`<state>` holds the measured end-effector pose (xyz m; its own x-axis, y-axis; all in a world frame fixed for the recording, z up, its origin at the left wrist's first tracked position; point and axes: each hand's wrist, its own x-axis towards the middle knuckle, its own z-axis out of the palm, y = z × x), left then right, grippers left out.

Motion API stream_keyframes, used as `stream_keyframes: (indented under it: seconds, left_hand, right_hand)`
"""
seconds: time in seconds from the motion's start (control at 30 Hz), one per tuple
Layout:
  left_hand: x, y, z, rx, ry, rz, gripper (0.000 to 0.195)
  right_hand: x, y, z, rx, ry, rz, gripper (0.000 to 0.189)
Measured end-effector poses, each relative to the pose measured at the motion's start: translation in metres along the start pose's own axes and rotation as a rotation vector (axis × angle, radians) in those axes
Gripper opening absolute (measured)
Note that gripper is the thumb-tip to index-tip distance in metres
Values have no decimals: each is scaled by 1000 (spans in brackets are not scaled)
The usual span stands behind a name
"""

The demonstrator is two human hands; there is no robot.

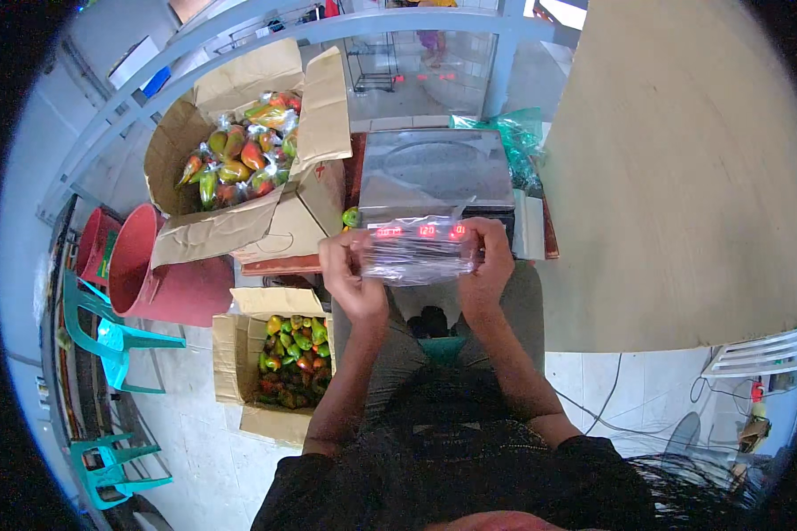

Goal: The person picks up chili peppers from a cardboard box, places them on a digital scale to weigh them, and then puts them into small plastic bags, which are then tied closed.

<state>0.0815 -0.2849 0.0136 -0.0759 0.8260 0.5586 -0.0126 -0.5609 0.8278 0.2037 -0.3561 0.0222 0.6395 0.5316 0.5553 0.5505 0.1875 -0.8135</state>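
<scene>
My left hand (353,273) and my right hand (490,267) grip opposite ends of a wad of clear plastic bags (415,262), stretched level between them. Just past it stands a digital scale with a flat metal pan (435,166). Red digits on the scale's display glow through the plastic. One green pepper (351,217) peeks out beside the scale, left of the pan. To the upper left, an open cardboard box (256,233) holds many bagged red and green peppers (236,156). A smaller cardboard box (229,358) by my left forearm contains loose peppers (299,345).
A large tan board (664,199) fills the right side. Green plastic bags (521,143) lie behind the scale. Red bins (186,289) and teal plastic chairs (116,348) stand at left. Cables (608,395) cross the tiled floor at lower right.
</scene>
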Motion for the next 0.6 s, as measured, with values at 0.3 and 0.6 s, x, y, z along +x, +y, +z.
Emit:
stream_keyframes:
  seconds: [0.3,0.6]
  left_hand:
    - [-5,-12,-2,-24,-153,-149,7]
    - [-8,-61,-11,105,-101,-183,24]
  right_hand:
    - [5,14,3,-202,-214,-33,24]
    - [-3,12,12,913,-393,597,15]
